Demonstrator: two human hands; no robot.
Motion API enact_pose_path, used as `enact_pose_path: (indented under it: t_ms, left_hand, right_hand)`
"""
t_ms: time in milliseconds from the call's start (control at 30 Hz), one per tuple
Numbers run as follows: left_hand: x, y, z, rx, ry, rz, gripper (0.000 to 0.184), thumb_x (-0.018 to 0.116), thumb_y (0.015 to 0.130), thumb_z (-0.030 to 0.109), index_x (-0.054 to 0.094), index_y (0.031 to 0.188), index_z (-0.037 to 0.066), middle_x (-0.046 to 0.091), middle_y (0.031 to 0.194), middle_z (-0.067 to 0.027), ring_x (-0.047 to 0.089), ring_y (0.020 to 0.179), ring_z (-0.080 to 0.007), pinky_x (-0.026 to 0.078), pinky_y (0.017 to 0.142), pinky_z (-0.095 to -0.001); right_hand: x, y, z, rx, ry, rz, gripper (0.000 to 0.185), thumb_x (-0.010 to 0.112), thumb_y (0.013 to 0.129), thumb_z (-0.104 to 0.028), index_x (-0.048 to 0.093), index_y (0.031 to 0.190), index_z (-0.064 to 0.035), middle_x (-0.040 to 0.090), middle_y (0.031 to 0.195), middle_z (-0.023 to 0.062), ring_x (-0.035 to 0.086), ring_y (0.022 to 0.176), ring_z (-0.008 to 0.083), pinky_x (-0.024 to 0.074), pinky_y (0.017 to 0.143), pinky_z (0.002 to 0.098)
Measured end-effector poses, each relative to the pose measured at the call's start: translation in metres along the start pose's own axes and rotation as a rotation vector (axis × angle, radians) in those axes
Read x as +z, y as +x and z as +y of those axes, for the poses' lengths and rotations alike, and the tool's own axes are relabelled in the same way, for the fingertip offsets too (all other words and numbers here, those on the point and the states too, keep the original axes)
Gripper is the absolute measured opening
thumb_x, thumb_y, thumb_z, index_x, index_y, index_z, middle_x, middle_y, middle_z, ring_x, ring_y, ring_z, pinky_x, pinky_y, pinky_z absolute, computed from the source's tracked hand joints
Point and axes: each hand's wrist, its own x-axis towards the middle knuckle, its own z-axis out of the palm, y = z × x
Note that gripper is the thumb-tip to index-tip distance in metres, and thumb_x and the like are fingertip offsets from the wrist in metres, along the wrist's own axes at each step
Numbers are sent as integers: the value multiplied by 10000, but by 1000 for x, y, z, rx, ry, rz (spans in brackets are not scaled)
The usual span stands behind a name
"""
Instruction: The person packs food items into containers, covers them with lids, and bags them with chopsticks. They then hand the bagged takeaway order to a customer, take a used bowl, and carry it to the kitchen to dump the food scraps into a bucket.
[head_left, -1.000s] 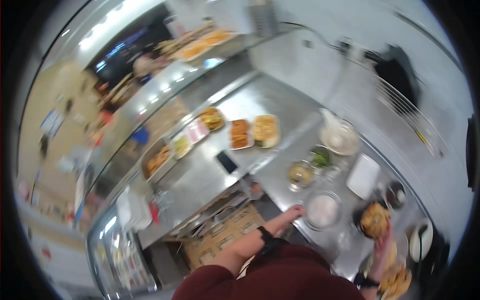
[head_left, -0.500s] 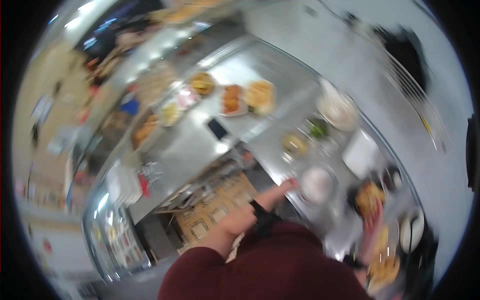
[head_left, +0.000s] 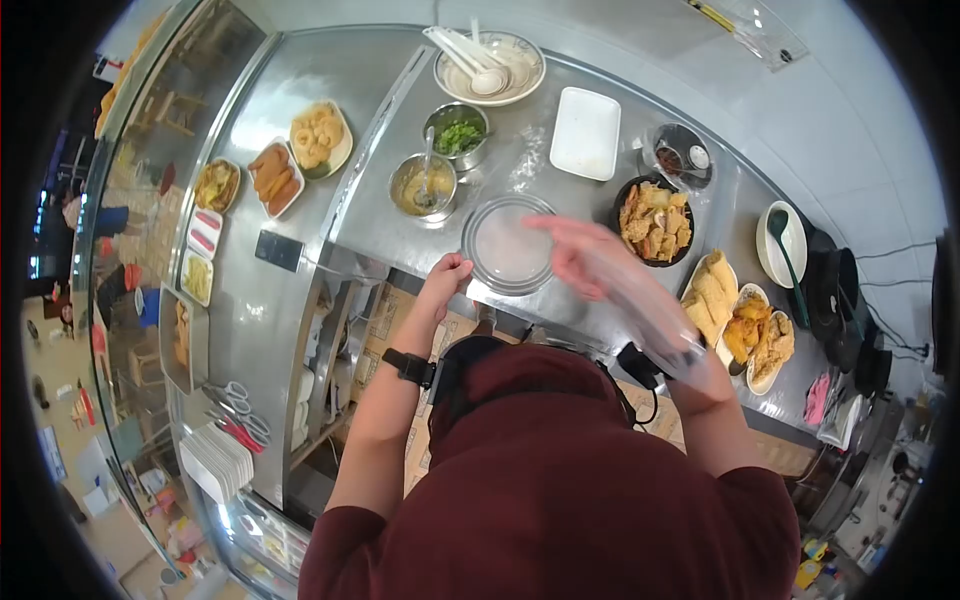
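A round metal bowl point(head_left: 483, 277) with something pale and whitish inside sits near the front edge of the steel counter. At its left rim is my left hand point(head_left: 447, 285), fingers curled and closed on the edge. My right hand point(head_left: 580, 255), smeared by motion, reaches over the bowl's right side with its fingers stretched out and nothing visible in them. Right of that hand stands a black bowl point(head_left: 655, 222) of browned food pieces. A small metal bowl point(head_left: 422, 188) with a yellowish mix and a spoon is left of the round bowl.
Behind are a bowl of chopped greens point(head_left: 460, 136), a plate with white spoons point(head_left: 490, 70) and a white tray point(head_left: 585, 133). Plates of fried food point(head_left: 709, 297) line the right. A phone point(head_left: 278, 250), more food plates point(head_left: 276, 180) and scissors point(head_left: 240, 405) lie left.
The view has turned and become sharper. My right hand has moved from the food pieces to over the round bowl. My left hand stays at that bowl's edge.
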Motion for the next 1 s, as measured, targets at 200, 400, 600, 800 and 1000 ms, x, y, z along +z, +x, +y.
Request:
enact_pose_path:
  t_ms: [200,400,600,800,1000]
  left_hand:
    - [-3,15,-28,141,44,6,91,537,818,188,501,833,106,471,690,38,421,636,-71,369,585,-234]
    - [2,32,-42,257,81,40,131,576,776,168,514,819,61,478,707,26,422,667,-91,389,606,-262]
    - [-6,59,-45,256,147,98,131,589,783,193,512,745,94,444,616,54,371,558,-53,309,480,-229]
    - [-4,56,-51,244,85,96,164,594,796,203,485,719,107,413,604,63,355,543,-56,304,473,-226]
    - [-4,45,-42,199,110,87,160,597,802,223,497,750,109,433,613,62,369,544,-53,316,475,-218]
  right_hand:
    - [-2,44,51,278,-30,-58,401,327,907,-307,357,1276,-153,399,474,-21,302,286,64,249,261,201]
    - [-14,51,73,157,80,-113,419,349,899,-345,327,1278,-169,376,420,-8,292,246,89,223,229,221]
    - [-6,35,60,99,147,-83,330,394,884,-391,479,1087,-145,408,430,-11,306,246,91,241,231,224]
    - [-60,44,86,91,257,25,377,370,881,-377,411,609,-119,337,415,-5,286,256,110,228,240,231]
    - [-70,48,114,251,157,200,347,404,862,-370,422,616,-126,335,420,-10,254,278,118,185,278,263]
